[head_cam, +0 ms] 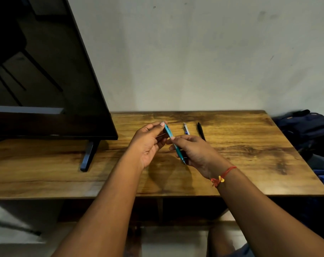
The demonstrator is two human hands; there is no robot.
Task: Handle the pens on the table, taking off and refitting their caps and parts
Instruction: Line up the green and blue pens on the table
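The table (250, 154) was wood, brown with dark streaky grain, its top smooth with a soft sheen. The teal pen (169, 132) I held looked like smooth, slightly shiny plastic. Beyond it the white pen (185, 129) looked plastic too; the black pen (200, 130) was dull and dark. On the left the screen (46, 71) was glossy black, mirroring the room; its foot (87, 156) looked matt. The wall (194, 52) was matt paint, scuffed. The bag (306, 127) on the right was dark blue cloth. The band (225, 174) on my right wrist was red thread.
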